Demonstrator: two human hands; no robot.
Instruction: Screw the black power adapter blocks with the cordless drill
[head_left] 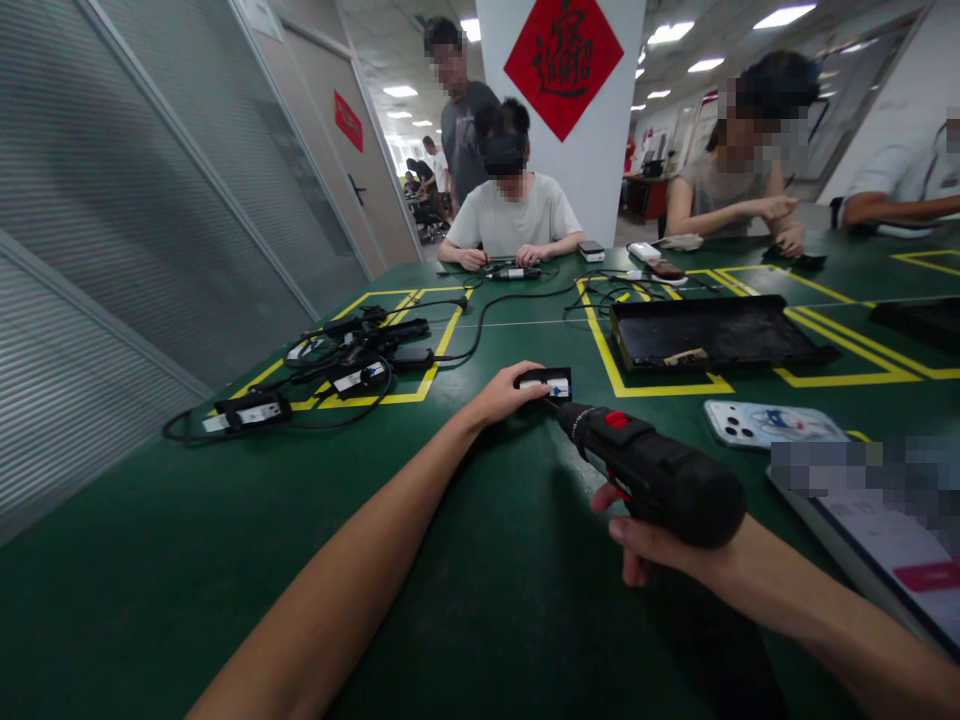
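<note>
My left hand (pixel 504 394) reaches forward over the green table and grips a small black block with a white label (pixel 559 384), its fingers around the left end. In my right hand (pixel 645 545) is a black cordless drill (pixel 652 465) with a red switch on top, my fingers wrapped round its grip. The drill points forward and left, and its thin bit is at the near side of the block. Whether the bit touches the block I cannot tell.
Black adapters with cables (pixel 360 360) lie heaped on the left. To the right are a black tray (pixel 720 335), a phone (pixel 772 422) and a tablet-like device (pixel 870 540). Yellow tape (pixel 600 350) marks rectangles on the table (pixel 420 600). Other people sit across it.
</note>
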